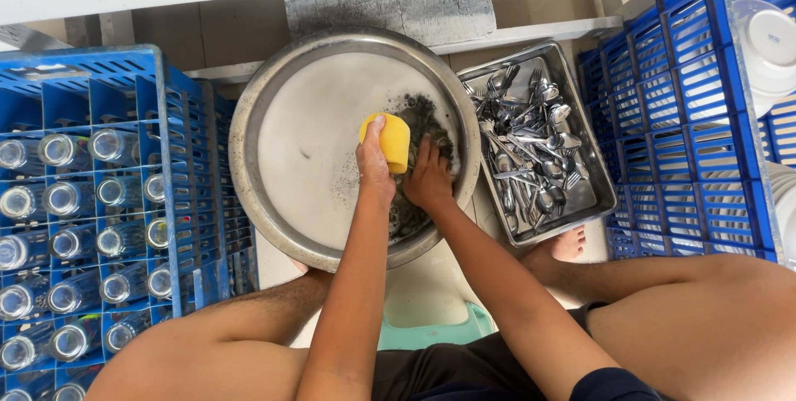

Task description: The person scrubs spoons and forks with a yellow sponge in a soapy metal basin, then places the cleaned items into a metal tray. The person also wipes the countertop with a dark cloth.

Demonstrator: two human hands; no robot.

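Left hand [375, 165] grips sponge [390, 141] — right hand [428, 179] in basin [274, 227].

Place: dishwashing area of a commercial kitchen, work done at floor level.
Left crate [178, 202]: blue plastic rack, compartments filled with upturned drinking glasses [62, 199].
Right crates [680, 119]: blue, stacked, holding white plates [767, 40].
Metal tray [593, 202]: heaped cutlery.
Basin [274, 102]: wide steel, soapy water.
Floor: tiled.
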